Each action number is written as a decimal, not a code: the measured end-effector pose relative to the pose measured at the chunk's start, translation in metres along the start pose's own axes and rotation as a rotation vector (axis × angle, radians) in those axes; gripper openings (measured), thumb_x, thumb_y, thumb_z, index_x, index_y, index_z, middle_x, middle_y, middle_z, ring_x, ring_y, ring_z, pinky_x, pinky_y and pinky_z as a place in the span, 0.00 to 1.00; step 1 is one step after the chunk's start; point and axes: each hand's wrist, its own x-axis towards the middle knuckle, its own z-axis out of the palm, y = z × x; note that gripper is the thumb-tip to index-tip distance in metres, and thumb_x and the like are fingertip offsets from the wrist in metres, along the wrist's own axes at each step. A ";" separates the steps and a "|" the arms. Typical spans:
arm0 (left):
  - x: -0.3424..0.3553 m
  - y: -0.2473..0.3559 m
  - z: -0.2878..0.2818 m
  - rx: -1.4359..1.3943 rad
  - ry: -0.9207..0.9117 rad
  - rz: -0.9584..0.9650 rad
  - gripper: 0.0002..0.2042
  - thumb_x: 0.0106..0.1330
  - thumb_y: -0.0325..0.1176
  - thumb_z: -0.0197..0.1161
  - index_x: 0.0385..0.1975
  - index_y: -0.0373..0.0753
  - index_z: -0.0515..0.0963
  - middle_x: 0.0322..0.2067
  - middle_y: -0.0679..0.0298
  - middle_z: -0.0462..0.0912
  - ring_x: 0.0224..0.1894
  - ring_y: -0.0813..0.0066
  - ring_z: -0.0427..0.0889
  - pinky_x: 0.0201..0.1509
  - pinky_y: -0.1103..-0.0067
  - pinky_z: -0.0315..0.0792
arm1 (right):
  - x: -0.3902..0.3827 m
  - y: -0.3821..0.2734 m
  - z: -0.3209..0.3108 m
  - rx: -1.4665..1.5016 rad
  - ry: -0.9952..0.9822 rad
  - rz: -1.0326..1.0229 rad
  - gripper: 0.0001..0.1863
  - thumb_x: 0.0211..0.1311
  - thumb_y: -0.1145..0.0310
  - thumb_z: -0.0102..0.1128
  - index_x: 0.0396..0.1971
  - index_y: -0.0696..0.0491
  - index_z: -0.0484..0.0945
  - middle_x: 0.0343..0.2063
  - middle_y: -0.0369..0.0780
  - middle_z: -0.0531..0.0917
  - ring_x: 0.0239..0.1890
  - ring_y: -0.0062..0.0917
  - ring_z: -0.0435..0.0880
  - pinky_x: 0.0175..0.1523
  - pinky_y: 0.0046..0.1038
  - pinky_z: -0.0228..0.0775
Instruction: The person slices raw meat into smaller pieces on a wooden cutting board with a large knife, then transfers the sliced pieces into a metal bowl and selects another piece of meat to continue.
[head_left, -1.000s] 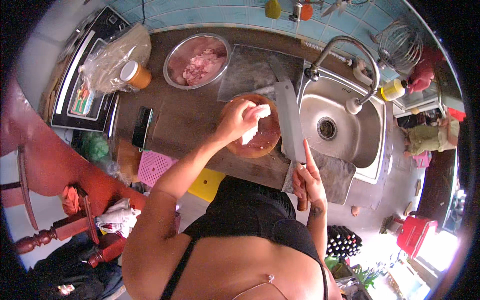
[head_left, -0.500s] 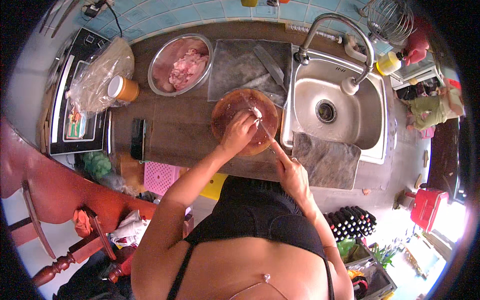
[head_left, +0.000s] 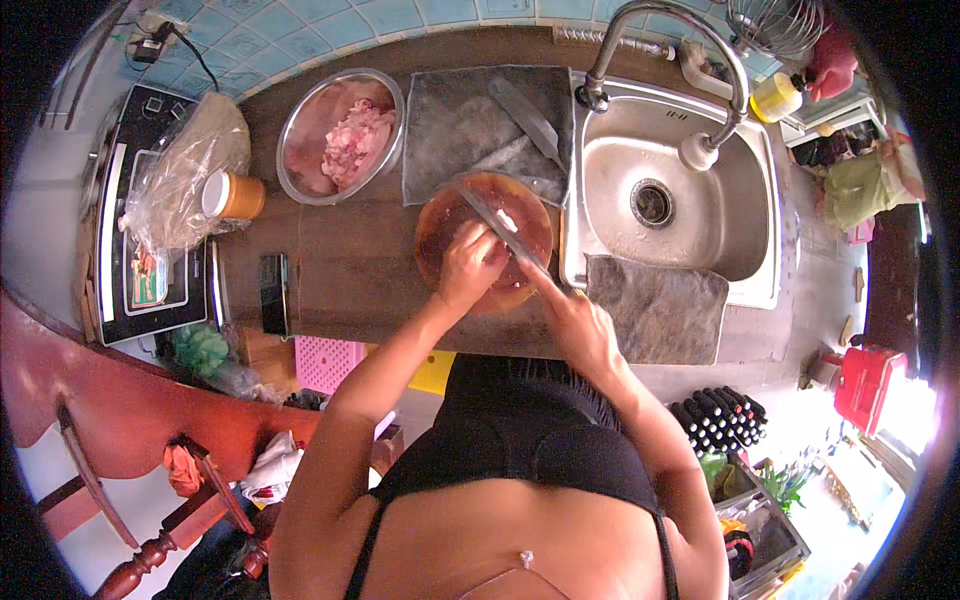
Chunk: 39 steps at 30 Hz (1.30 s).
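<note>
My right hand [head_left: 582, 328] grips a knife [head_left: 500, 225] whose blade slants over a round wooden cutting board [head_left: 437, 205]. My left hand [head_left: 468, 265] is on the board just left of the blade, fingers curled and pressed together. Whatever lies under its fingertips is hidden. A small whitish piece [head_left: 507, 217] sits right against the blade, on the side away from my left fingers; its kind is unclear. Tiny pale bits are scattered on the board. Beyond, a steel bowl [head_left: 297, 185] holds pink raw meat [head_left: 355, 140].
A cleaver-like blade [head_left: 525, 118] lies on a dark cloth [head_left: 435, 120] behind the board. To the right are a steel sink [head_left: 610, 170] with a tap [head_left: 600, 60] and another dark cloth [head_left: 655, 315]. A phone [head_left: 273, 295], an orange jar [head_left: 245, 195] and a plastic bag [head_left: 195, 180] are leftward.
The knife has moved over the board, and its blade now reaches farther to the far left, past my left fingertips. My right hand has come closer to the board. The view has shifted slightly.
</note>
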 end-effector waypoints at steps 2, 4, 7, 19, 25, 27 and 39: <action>0.002 0.000 0.005 0.013 -0.003 -0.026 0.12 0.48 0.24 0.61 0.35 0.36 0.77 0.38 0.57 0.77 0.42 0.56 0.76 0.46 0.69 0.71 | 0.040 -0.003 0.010 0.041 0.037 -0.034 0.30 0.59 0.70 0.47 0.61 0.30 0.57 0.19 0.54 0.77 0.23 0.47 0.80 0.27 0.46 0.71; 0.002 0.001 0.007 0.038 -0.002 -0.060 0.11 0.48 0.24 0.61 0.34 0.36 0.77 0.38 0.57 0.77 0.41 0.57 0.76 0.46 0.68 0.72 | 0.047 -0.002 0.013 0.084 0.067 -0.081 0.28 0.61 0.69 0.46 0.61 0.32 0.58 0.18 0.55 0.76 0.23 0.48 0.79 0.28 0.47 0.69; 0.003 0.004 0.004 0.021 0.059 -0.063 0.10 0.47 0.23 0.61 0.32 0.36 0.77 0.36 0.58 0.77 0.40 0.58 0.76 0.44 0.69 0.72 | 0.025 -0.001 0.004 0.053 -0.051 0.002 0.32 0.58 0.70 0.48 0.61 0.29 0.56 0.19 0.53 0.77 0.23 0.47 0.80 0.27 0.47 0.71; 0.001 0.014 0.009 0.056 0.060 -0.102 0.08 0.47 0.23 0.61 0.29 0.36 0.77 0.33 0.60 0.78 0.38 0.60 0.77 0.41 0.71 0.72 | 0.065 -0.002 0.021 0.108 0.035 -0.059 0.32 0.61 0.67 0.48 0.63 0.29 0.50 0.15 0.54 0.75 0.21 0.49 0.78 0.27 0.49 0.69; -0.004 0.002 0.002 0.106 0.064 -0.069 0.10 0.48 0.23 0.61 0.32 0.36 0.77 0.36 0.58 0.78 0.41 0.58 0.76 0.46 0.69 0.71 | 0.001 0.009 0.005 0.030 -0.121 0.076 0.33 0.59 0.69 0.48 0.62 0.26 0.52 0.16 0.51 0.78 0.22 0.45 0.80 0.26 0.46 0.72; -0.003 -0.001 0.001 0.091 0.036 -0.031 0.10 0.48 0.23 0.61 0.32 0.36 0.77 0.37 0.59 0.78 0.41 0.58 0.76 0.46 0.69 0.71 | -0.013 0.015 0.003 0.054 -0.100 0.079 0.33 0.59 0.69 0.48 0.62 0.26 0.52 0.17 0.51 0.77 0.22 0.45 0.80 0.26 0.46 0.72; -0.011 -0.006 0.005 0.054 0.041 -0.079 0.12 0.51 0.27 0.62 0.36 0.38 0.77 0.39 0.58 0.77 0.43 0.56 0.76 0.47 0.69 0.71 | -0.030 0.003 -0.007 -0.070 -0.135 0.135 0.34 0.59 0.68 0.48 0.62 0.23 0.50 0.20 0.53 0.77 0.24 0.47 0.80 0.26 0.45 0.72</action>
